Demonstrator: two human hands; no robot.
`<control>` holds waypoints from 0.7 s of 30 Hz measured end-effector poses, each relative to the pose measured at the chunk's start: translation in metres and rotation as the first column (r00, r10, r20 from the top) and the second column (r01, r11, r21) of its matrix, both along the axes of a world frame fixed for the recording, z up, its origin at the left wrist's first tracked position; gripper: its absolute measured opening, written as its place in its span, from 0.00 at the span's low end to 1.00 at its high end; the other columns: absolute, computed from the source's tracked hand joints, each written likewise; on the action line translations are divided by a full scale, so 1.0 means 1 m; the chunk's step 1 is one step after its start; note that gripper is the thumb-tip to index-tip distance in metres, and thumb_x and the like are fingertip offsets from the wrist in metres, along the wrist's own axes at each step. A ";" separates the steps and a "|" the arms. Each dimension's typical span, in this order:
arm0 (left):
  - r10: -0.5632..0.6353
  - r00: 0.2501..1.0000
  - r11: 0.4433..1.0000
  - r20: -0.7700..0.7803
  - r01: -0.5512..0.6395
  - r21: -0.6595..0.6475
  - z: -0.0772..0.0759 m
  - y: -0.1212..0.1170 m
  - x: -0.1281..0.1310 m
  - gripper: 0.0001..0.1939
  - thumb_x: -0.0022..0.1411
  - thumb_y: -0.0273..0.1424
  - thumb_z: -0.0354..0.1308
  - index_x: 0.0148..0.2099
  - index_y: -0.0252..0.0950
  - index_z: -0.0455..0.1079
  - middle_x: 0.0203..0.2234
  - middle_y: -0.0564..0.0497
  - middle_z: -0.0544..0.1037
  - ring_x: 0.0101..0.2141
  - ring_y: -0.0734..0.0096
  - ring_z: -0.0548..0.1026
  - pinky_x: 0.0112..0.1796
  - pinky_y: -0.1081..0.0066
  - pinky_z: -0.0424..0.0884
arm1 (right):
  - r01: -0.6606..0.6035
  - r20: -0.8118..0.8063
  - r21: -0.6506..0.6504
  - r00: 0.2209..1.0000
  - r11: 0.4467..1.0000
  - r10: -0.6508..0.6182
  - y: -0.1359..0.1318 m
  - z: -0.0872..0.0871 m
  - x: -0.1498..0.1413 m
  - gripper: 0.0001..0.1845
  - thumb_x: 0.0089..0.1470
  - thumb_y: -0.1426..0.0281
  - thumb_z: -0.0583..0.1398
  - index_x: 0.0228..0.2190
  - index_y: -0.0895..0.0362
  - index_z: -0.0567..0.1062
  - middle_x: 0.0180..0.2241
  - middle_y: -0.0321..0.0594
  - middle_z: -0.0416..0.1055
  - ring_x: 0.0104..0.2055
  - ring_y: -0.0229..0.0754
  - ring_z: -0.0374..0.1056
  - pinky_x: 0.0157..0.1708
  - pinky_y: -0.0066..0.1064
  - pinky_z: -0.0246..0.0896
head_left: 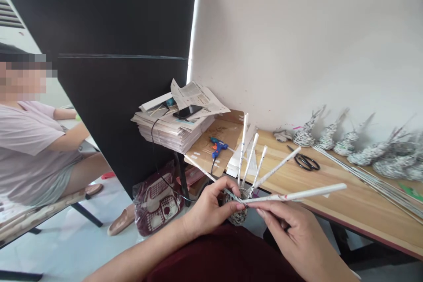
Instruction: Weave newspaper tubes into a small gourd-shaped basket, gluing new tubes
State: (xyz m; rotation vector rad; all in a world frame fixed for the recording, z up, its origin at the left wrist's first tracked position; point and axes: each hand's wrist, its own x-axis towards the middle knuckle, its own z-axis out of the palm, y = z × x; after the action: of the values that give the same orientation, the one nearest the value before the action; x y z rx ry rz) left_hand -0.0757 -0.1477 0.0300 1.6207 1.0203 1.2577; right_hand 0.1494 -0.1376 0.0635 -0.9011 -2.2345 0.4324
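- We see the left hand (211, 209) with its grip pinched on the woven piece (238, 217), thumb and index finger meeting at its upper rim.
- The woven piece, a small rounded body of twisted paper, sits just above the person's dark red clothing, in front of the tabletop (357, 206).
- The right hand (294, 224) lies beside it, fingertips at the rim, index finger running just under the long paper rod (310, 191); we cannot tell whether this grip is closed on the rod.
- Several more paper rods (243, 150) fan upward from the rim.
- Beyond, we note a blue glue gun (218, 147) on cardboard (229, 128), and black-handled scissors (307, 162) on the wood.
- Along the wall we find a row of finished-looking woven forms (304, 135), with a bundle of thin rods (366, 175) in front.
- At the tabletop's far left, we see a phone (187, 111) on a stack of newspapers (168, 135).
- Further left, a second person (29, 150) sits beyond the black partition (125, 17).
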 end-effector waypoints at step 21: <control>0.009 0.999 1.000 0.041 -0.009 -0.020 0.012 -0.004 0.006 0.14 0.59 0.35 0.70 0.39 0.34 0.70 0.33 0.52 0.73 0.35 0.72 0.69 0.40 0.72 0.64 | 0.025 0.020 0.067 0.999 0.997 -0.027 -0.003 0.003 0.004 0.15 0.66 0.68 0.58 0.47 0.44 0.82 0.41 0.35 0.84 0.42 0.41 0.81 0.43 0.29 0.76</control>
State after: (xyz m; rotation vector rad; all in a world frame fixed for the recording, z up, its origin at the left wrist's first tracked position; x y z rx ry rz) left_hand -0.0698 -0.1513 0.0420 1.5706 1.0125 1.2782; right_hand 0.1539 -0.1402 0.0665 -0.9025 -2.2399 0.3358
